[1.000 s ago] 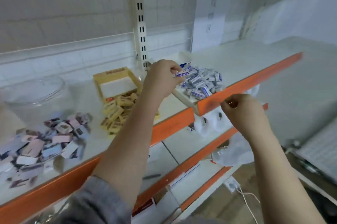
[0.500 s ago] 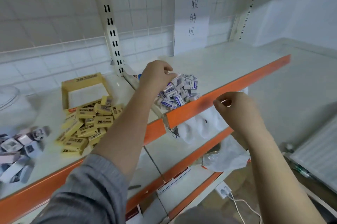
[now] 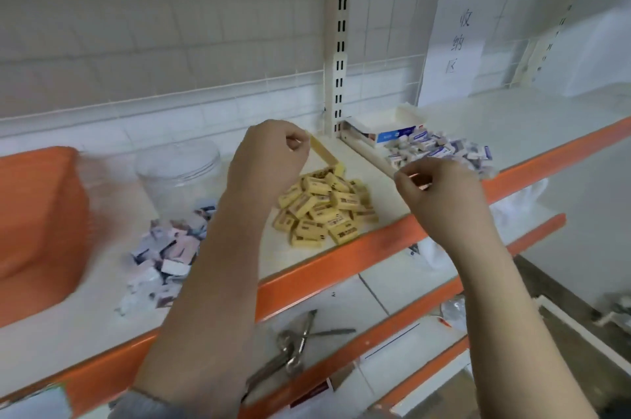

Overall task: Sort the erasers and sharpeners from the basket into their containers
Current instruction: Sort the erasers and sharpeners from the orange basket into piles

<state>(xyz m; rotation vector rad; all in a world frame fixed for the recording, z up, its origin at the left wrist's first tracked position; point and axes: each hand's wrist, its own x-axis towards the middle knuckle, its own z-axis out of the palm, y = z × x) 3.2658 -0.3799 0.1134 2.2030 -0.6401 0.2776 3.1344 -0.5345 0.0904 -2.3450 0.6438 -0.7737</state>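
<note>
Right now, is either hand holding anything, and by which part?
Left hand: fingers curled, nothing visible in its grip. Right hand: fingers pinched together near the blue-and-white eraser pile; whether they hold something cannot be told.

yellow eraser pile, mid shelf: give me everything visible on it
The yellow erasers lie in a loose heap on the white shelf, near its orange front edge. They are small rectangular blocks in yellow sleeves with dark print, too blurred to read, stacked at mixed angles, some flat and some tilted on others. A yellow box stands just behind the heap, partly hidden by the left hand. Neither hand appears to touch the heap. The blue-and-white erasers lie apart to the right.
</note>
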